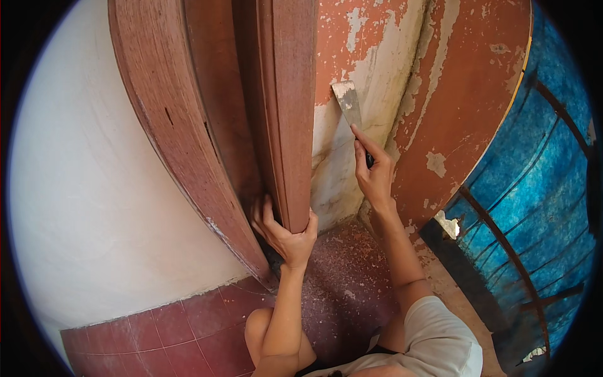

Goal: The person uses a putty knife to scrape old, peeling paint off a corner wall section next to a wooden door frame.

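Observation:
My right hand (375, 172) grips a putty knife (348, 101) by its dark handle, with the index finger laid along the metal blade. The blade's worn tip meets the wall (362, 66) where orange paint borders a bare, pale patch. My left hand (289, 238) is wrapped around the edge of a brown wooden door (294, 118), thumb on one side and fingers on the other. Some of those fingers are partly hidden in shadow behind the door.
A wooden door frame (160, 94) and a white wall (103, 188) stand to the left. Paint flakes litter the red tiled floor (344, 278). Another peeling orange wall (452, 118) runs along the right, and past its edge hangs blue sheeting (532, 188) with dark bars.

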